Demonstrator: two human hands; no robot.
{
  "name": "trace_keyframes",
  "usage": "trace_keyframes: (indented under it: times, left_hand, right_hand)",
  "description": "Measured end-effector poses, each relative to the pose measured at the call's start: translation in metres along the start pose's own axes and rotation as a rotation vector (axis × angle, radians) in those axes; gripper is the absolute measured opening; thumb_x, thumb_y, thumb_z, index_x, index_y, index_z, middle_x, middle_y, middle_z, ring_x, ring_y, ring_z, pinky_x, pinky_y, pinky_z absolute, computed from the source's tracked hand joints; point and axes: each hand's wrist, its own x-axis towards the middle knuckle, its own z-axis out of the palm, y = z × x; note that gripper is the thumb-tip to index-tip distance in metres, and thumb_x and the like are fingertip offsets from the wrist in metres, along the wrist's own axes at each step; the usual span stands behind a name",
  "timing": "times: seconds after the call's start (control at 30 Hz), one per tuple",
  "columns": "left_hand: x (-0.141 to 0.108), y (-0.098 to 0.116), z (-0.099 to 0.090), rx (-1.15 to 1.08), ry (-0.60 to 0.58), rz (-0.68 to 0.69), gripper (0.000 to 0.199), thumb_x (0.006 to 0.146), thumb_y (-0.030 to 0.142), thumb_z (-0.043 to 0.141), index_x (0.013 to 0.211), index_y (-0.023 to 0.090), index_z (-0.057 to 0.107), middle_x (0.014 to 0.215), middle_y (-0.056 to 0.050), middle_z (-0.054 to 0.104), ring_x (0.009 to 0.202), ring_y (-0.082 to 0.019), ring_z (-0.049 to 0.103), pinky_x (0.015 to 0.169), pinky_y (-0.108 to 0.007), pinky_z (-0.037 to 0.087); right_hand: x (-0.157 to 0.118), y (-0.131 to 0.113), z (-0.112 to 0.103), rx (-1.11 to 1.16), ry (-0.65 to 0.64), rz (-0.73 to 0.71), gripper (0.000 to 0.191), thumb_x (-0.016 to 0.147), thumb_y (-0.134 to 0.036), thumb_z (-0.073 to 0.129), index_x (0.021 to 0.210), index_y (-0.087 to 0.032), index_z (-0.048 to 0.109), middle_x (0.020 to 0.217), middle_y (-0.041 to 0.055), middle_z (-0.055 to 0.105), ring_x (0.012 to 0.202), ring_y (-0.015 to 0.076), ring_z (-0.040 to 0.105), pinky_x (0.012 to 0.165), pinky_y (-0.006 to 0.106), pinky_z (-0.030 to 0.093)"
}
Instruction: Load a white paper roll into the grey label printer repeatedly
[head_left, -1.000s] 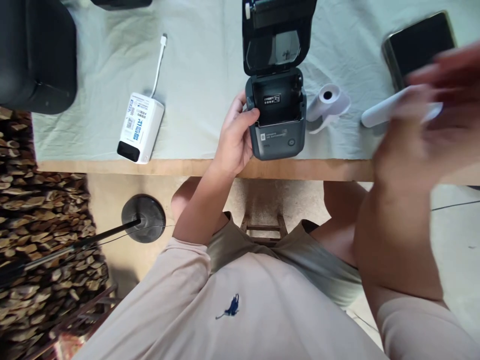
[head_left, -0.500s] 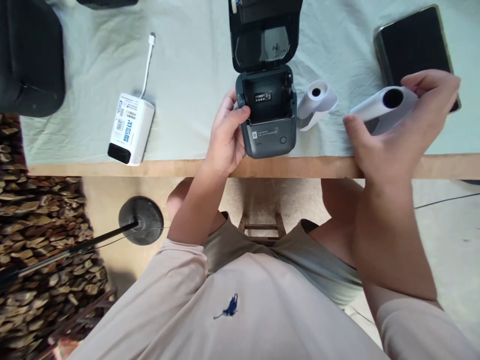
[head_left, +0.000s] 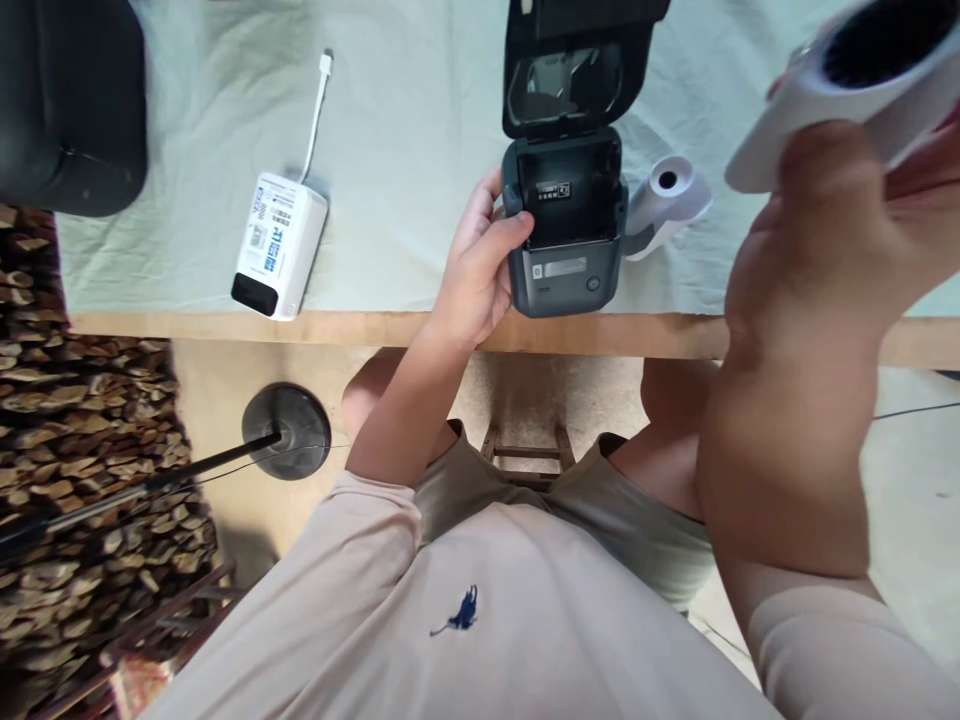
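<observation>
My left hand (head_left: pixel 480 260) grips the left side of a dark grey label printer (head_left: pixel 564 275), its thumb on the rim of the bay. The printer's black lid (head_left: pixel 574 90) is swung up, and no roll lies in the bay. Just right of the printer, a small white paper roll (head_left: pixel 660 205) with a dark core rests on the cloth, its end partly unrolled. At the upper right, my right hand (head_left: pixel 847 210) is closed round a larger white paper roll (head_left: pixel 802 100), lifted near the camera, its wide dark core facing up.
A white power bank (head_left: pixel 281 245) with a short cable lies left on the pale green cloth (head_left: pixel 405 150). A black bag (head_left: pixel 71 110) sits at the far left. The table's wooden edge (head_left: pixel 360 328) runs in front of me; below stands a round black base (head_left: pixel 289 430).
My right hand has lifted the larger roll off the cloth, up toward the camera. The printer, small roll and power bank appear further right in view. The phone-like black object is now out of sight.
</observation>
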Motion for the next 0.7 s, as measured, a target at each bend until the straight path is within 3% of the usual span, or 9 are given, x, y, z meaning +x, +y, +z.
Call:
trace_keyframes:
  times: [0.03,0.1,0.13,0.2,0.3,0.43,0.6,0.7]
  left_hand:
    - [-0.001,0.0,0.0,-0.006,-0.007,-0.007,0.03,0.072,0.024,0.047,0.101,0.026,0.046,0.095,0.002,0.057,0.116,-0.018,0.038,0.091,-0.034,0.041]
    - [-0.001,0.001,-0.001,-0.021,-0.025,-0.014,0.029,0.071,0.025,0.047,0.099,0.03,0.046,0.095,0.001,0.057,0.109,-0.019,0.044,0.087,-0.033,0.043]
    - [-0.002,0.001,-0.001,-0.028,-0.033,-0.012,0.028,0.072,0.024,0.047,0.099,0.03,0.046,0.094,0.001,0.057,0.107,-0.019,0.046,0.086,-0.033,0.044]
    - [-0.002,0.002,-0.002,-0.034,-0.042,-0.014,0.028,0.072,0.024,0.046,0.099,0.03,0.046,0.093,0.0,0.057,0.103,-0.019,0.048,0.085,-0.033,0.044]
    - [-0.002,0.004,-0.001,-0.016,-0.024,-0.041,0.031,0.07,0.024,0.049,0.1,0.029,0.045,0.09,0.0,0.057,0.1,-0.02,0.05,0.084,-0.032,0.044]
    - [-0.002,0.006,0.0,-0.015,0.02,-0.088,0.036,0.068,0.025,0.052,0.103,0.028,0.044,0.087,0.0,0.059,0.105,-0.021,0.046,0.086,-0.031,0.041]
    - [-0.003,0.005,-0.001,0.008,-0.019,-0.036,0.032,0.07,0.027,0.051,0.101,0.025,0.044,0.087,-0.001,0.057,0.098,-0.02,0.051,0.078,-0.028,0.043]
    - [-0.002,0.005,-0.001,0.035,-0.043,-0.011,0.026,0.073,0.024,0.046,0.099,0.026,0.043,0.087,0.002,0.055,0.093,-0.016,0.053,0.075,-0.026,0.043]
  right_hand:
    - [-0.001,-0.014,0.004,0.026,-0.006,-0.095,0.034,0.068,-0.038,0.038,0.095,-0.017,0.039,0.096,0.0,0.045,0.088,0.003,0.046,0.074,0.018,0.038]
    - [-0.004,-0.042,0.01,-0.081,-0.19,-0.165,0.03,0.072,-0.03,0.031,0.096,-0.016,0.041,0.096,-0.0012,0.046,0.084,0.0004,0.048,0.068,0.015,0.037]
    - [-0.005,-0.052,0.011,-0.217,-0.364,-0.212,0.032,0.072,-0.027,0.03,0.102,-0.019,0.039,0.103,-0.0034,0.044,0.094,0.0012,0.046,0.074,0.016,0.038]
    - [-0.007,-0.063,0.014,-0.313,-0.477,-0.222,0.032,0.07,-0.03,0.035,0.101,-0.022,0.04,0.101,-0.0068,0.046,0.091,0.002,0.048,0.085,0.023,0.036]
    - [-0.009,-0.059,0.019,-0.4,-0.492,-0.208,0.027,0.069,-0.031,0.037,0.094,-0.021,0.04,0.096,-0.0095,0.049,0.088,0.003,0.049,0.091,0.03,0.033]
    - [-0.009,-0.046,0.023,-0.472,-0.554,-0.223,0.023,0.069,-0.028,0.035,0.09,-0.023,0.041,0.091,-0.01,0.052,0.089,0.0043,0.049,0.09,0.031,0.034]
    - [-0.007,-0.04,0.021,-0.508,-0.64,-0.263,0.021,0.07,-0.029,0.036,0.088,-0.032,0.045,0.1,-0.016,0.048,0.095,0.0042,0.048,0.086,0.029,0.034]
    - [-0.008,-0.037,0.019,-0.507,-0.615,-0.3,0.02,0.071,-0.034,0.036,0.086,-0.04,0.048,0.1,-0.0188,0.047,0.098,0.0047,0.044,0.088,0.031,0.033]
